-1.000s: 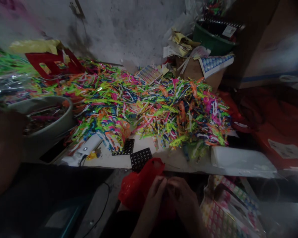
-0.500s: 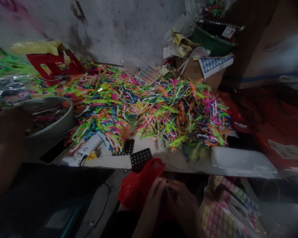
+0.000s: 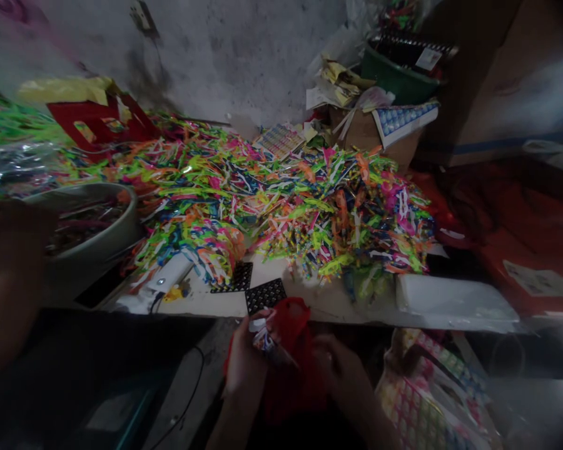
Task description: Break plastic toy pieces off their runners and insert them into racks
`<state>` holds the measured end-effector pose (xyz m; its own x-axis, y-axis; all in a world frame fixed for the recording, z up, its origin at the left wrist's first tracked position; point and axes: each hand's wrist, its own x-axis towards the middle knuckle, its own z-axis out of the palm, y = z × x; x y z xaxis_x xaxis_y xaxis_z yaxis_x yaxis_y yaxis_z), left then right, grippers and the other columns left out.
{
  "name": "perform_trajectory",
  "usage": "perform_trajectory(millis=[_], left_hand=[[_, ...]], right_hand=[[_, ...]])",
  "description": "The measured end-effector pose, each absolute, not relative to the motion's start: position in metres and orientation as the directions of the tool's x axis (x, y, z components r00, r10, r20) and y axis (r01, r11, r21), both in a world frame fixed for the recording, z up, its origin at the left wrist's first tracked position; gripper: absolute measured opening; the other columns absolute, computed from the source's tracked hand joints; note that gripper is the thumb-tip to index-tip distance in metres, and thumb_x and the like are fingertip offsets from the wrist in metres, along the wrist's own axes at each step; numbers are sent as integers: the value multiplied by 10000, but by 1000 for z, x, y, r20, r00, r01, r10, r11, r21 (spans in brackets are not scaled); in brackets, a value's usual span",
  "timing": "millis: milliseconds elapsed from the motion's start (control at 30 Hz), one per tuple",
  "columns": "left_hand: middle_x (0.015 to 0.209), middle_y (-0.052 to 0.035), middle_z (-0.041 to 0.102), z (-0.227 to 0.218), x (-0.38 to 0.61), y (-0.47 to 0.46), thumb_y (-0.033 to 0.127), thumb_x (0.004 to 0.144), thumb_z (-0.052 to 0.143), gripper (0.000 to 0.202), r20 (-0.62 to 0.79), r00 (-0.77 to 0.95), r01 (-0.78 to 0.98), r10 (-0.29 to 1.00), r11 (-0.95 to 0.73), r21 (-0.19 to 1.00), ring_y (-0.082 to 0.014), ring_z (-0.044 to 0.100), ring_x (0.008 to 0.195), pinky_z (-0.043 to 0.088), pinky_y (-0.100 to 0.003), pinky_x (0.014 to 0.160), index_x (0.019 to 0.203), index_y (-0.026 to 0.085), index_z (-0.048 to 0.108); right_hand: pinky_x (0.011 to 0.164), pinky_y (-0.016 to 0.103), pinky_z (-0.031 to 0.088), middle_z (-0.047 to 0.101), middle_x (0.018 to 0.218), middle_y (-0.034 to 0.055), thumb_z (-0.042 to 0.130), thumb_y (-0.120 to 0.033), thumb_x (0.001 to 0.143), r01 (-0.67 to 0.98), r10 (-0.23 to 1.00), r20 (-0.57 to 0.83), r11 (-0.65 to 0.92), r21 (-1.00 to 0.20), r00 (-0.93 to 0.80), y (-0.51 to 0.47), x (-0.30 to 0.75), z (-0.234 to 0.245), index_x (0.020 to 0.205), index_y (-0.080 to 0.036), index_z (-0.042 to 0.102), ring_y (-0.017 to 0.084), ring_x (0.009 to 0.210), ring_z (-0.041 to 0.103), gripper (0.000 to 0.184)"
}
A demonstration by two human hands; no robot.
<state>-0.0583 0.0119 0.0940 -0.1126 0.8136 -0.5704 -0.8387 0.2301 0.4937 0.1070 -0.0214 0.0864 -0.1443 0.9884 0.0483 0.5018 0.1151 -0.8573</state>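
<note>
My left hand [image 3: 248, 359] is closed around a small bundle of thin pieces [image 3: 265, 336] with white and coloured ends, their exact kind too blurred to make out. Below and beside it, a red plastic bag [image 3: 294, 334] lies over my lap, its upper rim at the table edge. At the bag's right side is my right hand [image 3: 338, 365], fingers curled; whatever they may hold is hidden in the dark. Past both hands, a big heap of thin bright plastic pieces [image 3: 300, 212] covers the table.
A person's arm [image 3: 9, 269] reaches beside a pale bucket [image 3: 131, 215] at left. Black perforated mats [image 3: 265, 294], a white device [image 3: 173, 273] and a stack of clear plastic bags [image 3: 453, 300] lie along the table's front edge. Sticker sheets [image 3: 417, 400] hang at lower right.
My hands, earlier together over the bag, have moved apart. The left went left and turned, showing the bundle; the right shifted slightly right. The view has barely moved.
</note>
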Motion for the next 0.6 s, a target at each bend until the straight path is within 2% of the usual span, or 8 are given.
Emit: perform_trajectory(millis=[67,100,233,300,400,500,533,600], left_hand=[[572,22,470,98,-66,13,348,792,485,220,-524,-154,-857,838,151,492,-95,474,503,421,-202,493,717,152,550],[567,31,447,100,-69,13,360,791,491,238,-497,-165,-866,852,116,487,-88,461,500,420,-201,499,677,155,531],[522,50,376,104,-73,17,364,792,494,326,-367,-168,-868,915,40,495,-56,385,438,365,-180,463,550,154,435],[484,54,359,103,-65,19,359,779,512,348,-340,-99,-845,935,102,524,-50,354,407,324,-173,435,515,156,410],[433,58,350,95,-40,20,379,701,586,378,-373,101,-744,923,319,588,-52,321,374,268,-180,399,467,167,378],[448,32,420,81,-4,16,436,659,569,379,-409,267,-562,872,486,669,-60,344,376,239,-193,388,468,182,363],[446,31,421,75,7,15,468,679,518,370,-425,287,-506,858,513,694,-65,340,370,233,-197,385,493,189,362],[465,40,397,63,26,14,506,757,352,367,-452,212,-368,867,499,785,-71,327,375,256,-203,395,546,208,314]], right_hand=[[637,202,453,682,843,21,461,-341,852,618,935,-93,150,-772,-343,-22,102,81,874,-215,646,133,700,624,225],[638,206,451,686,868,31,474,-357,843,682,914,-146,168,-712,-378,-22,101,77,843,-216,659,138,700,629,233],[623,250,454,692,891,95,443,-358,858,925,906,-336,130,-356,-257,-23,114,64,818,-192,674,202,736,657,287],[598,257,450,697,818,102,419,-316,868,969,901,-393,100,-225,-184,-20,127,62,834,-195,675,226,749,663,285],[556,232,441,701,794,109,460,-262,836,981,880,-452,72,-179,-147,-16,141,61,843,-205,685,219,741,670,232],[559,235,456,711,839,109,452,-210,822,981,847,-513,48,-187,-139,-16,141,60,877,-209,692,227,770,675,247],[575,241,468,712,875,102,438,-204,827,978,846,-512,51,-202,-150,-18,140,58,944,-220,680,229,795,674,270],[626,249,486,699,974,91,419,-197,836,970,865,-470,65,-236,-172,-21,139,54,1143,-244,590,220,846,669,355]])
